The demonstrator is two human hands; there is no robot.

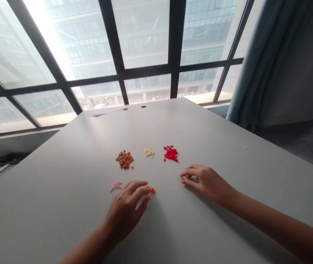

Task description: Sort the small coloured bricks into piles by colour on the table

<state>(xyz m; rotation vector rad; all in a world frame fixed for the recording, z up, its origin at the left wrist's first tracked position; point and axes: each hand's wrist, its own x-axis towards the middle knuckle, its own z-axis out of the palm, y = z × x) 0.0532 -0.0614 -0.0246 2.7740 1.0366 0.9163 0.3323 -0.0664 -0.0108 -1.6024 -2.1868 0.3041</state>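
My left hand (127, 207) lies flat on the grey table (63, 183), fingers stretched toward a few small orange pieces (151, 189) at its fingertips. A small pink pile (116, 186) lies just left of that hand. My right hand (204, 182) rests on the table with its fingers curled around small yellow and orange pieces (188, 177), partly hidden under them. Farther back sit a brown pile (124, 159), a pale yellow pile (149, 152) and a red pile (170, 153).
The table runs back to a large window with dark frames (174, 47). Two round cable holes (143, 106) sit near the far edge. A blue-grey curtain (277, 62) hangs at the right, beyond the table's right edge.
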